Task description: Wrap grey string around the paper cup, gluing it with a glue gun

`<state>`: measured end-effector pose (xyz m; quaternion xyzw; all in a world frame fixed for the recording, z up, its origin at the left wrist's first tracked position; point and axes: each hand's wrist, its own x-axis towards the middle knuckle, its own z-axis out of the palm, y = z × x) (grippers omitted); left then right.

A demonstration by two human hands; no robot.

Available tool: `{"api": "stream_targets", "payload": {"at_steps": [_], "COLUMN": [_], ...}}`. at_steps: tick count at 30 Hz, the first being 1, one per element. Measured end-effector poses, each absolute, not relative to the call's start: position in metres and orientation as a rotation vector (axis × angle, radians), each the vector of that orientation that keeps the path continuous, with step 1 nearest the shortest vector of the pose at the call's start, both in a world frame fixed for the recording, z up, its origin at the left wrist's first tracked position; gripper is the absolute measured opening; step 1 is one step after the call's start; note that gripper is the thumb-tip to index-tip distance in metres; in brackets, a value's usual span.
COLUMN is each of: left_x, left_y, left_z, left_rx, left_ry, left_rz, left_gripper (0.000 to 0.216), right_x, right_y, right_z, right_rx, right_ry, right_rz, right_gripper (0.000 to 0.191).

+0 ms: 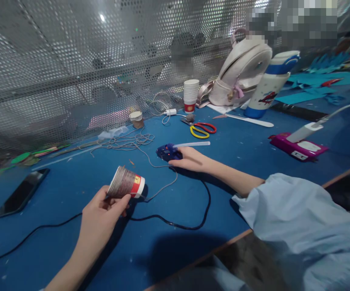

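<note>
My left hand [102,214] is closed round a paper cup [126,183] wrapped in twine, held on its side above the blue table [71,182]. A strand of twine [159,190] runs from the cup toward a loose pile at the back. My right hand [188,159] rests on the table, fingers curled round the handle of a blue glue gun [168,151] that lies flat. A white glue stick [193,143] pokes out of the gun's rear. The gun's black cord [193,220] loops across the table toward the near left.
A phone [21,193] lies at the left. Further back are tangled twine [126,141], a stack of paper cups [191,95], scissors [203,129], a white backpack [241,70], a bottle [270,85] and a pink box [299,147]. A perforated metal screen stands behind the table.
</note>
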<state>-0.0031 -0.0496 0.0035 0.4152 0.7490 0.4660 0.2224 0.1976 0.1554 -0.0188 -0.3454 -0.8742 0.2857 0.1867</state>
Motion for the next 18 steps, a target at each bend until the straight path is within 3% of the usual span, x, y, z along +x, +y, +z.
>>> {"api": "stream_targets", "payload": {"at_steps": [5, 10, 18], "left_x": [-0.002, -0.005, -0.005], "left_y": [-0.051, -0.049, -0.046], "left_z": [0.006, 0.003, -0.001], "left_rx": [1.149, 1.081, 1.001], "left_ry": [2.090, 2.052, 1.934], "left_rz": [1.245, 1.274, 1.307], "left_gripper": [0.029, 0.029, 0.030], "right_x": [0.197, 0.202, 0.200], "right_y": [0.144, 0.108, 0.064], "right_z": [-0.007, 0.012, 0.010], "right_rx": [-1.075, -0.929, -0.639], "right_ry": [-2.363, -2.309, -2.444], "right_rz": [0.831, 1.215, 1.019], "right_gripper": [0.019, 0.018, 0.021]}}
